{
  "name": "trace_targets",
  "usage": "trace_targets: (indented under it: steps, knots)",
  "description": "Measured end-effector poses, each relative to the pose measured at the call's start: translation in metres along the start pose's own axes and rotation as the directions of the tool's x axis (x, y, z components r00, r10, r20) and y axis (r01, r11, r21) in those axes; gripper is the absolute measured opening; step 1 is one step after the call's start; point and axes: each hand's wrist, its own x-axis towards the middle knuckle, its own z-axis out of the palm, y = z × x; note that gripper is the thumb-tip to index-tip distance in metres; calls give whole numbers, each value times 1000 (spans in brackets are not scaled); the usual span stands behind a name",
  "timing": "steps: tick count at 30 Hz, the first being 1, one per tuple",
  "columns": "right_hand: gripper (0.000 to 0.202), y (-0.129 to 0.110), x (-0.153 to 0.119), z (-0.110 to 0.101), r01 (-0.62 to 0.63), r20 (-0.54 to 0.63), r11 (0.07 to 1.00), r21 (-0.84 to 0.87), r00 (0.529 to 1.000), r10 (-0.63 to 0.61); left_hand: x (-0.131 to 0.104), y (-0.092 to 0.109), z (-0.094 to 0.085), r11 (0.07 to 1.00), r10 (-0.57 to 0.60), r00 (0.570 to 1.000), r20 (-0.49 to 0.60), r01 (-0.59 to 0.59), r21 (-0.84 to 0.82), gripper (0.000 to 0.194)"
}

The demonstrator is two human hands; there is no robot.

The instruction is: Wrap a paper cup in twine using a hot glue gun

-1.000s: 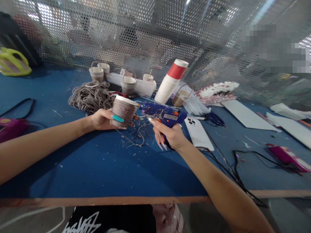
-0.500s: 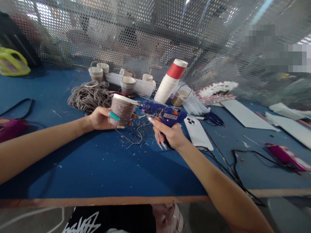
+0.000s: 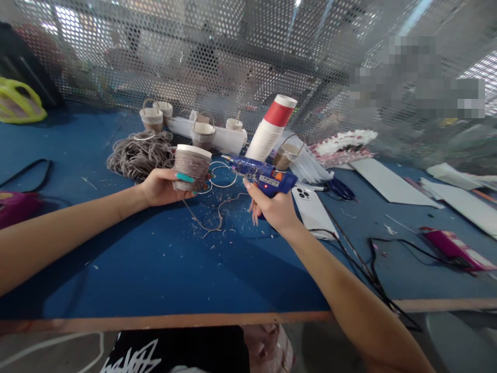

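Observation:
My left hand holds a paper cup wrapped in grey-brown cord, its white rim facing up. A loose tail of cord hangs from the cup and curls over the blue table. Around the handle of a blue glue gun my right hand is closed. The gun's nozzle points left toward the cup, with a gap between them. White rings show between cup and gun. Behind my left hand lies a heap of grey cord.
A leaning stack of paper cups stands behind the gun. Small handled cups line the back. To the right are a white phone, black cables, white boards and a magenta device. A perforated metal screen rises behind.
The glue gun has moved away from the cup's rim, opening a gap. My left hand has raised the cup slightly. The white rings between them are now more visible.

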Motion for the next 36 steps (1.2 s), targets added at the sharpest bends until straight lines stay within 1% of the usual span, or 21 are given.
trace_targets:
  steps: [2,3,5,7,9,11,12,13,14,16,18,19,22,25,26,28,32,36]
  knots:
    - [28,5,5,-3,9,-117,980,-199,993,-33,1,-1,1,1000,11,999,-42,-10,20,77]
    - [27,8,7,-4,6,-159,947,-320,985,-60,2,-2,1,999,22,998,-65,-20,28,79]
    - [33,15,12,-6,-32,-189,841,-540,978,-83,3,-5,2,998,57,992,-111,-52,39,81]
    - [52,21,16,-7,-99,-160,731,-675,987,-14,4,-7,3,994,93,983,-156,-84,63,78]
    - [69,26,18,-6,-141,-96,655,-743,990,105,5,-10,3,990,113,975,-193,-94,108,68]
    - [72,29,18,-3,-141,-36,612,-778,983,180,6,-11,3,984,107,971,-214,-74,159,58]
    - [71,29,17,-2,-135,-30,600,-789,983,183,6,-12,2,982,105,970,-218,-66,179,56]
    - [71,29,16,1,-125,-39,596,-794,987,155,7,-12,2,979,108,971,-214,-67,191,56]
    - [72,29,13,3,-107,-60,599,-793,993,98,7,-13,2,978,115,972,-206,-75,195,58]
    - [72,28,5,10,-37,-104,633,-773,992,-70,7,-13,2,976,135,974,-181,-99,193,63]
    - [66,27,-4,18,89,-107,688,-721,966,-237,6,-13,4,977,139,981,-138,-113,182,64]
    - [61,25,-9,22,154,-94,716,-681,951,-294,6,-13,5,978,132,985,-115,-111,174,63]
    - [57,21,-22,31,313,-41,777,-547,916,-398,4,-11,9,988,83,995,-49,-76,135,59]
    - [54,16,-27,36,436,-18,787,-437,870,-492,4,-11,12,995,45,998,-32,-42,90,58]
    - [50,15,-27,37,465,-12,788,-404,859,-513,4,-11,13,995,45,998,-46,-41,86,57]
    - [44,16,-25,39,479,13,807,-344,862,-506,5,-13,13,994,50,995,-85,-42,101,55]
    - [38,21,-20,46,379,43,893,-242,924,-381,5,-14,15,986,37,992,-121,-16,164,59]
    - [38,24,-19,50,322,32,943,-82,947,-321,4,-14,16,980,24,990,-141,5,199,63]
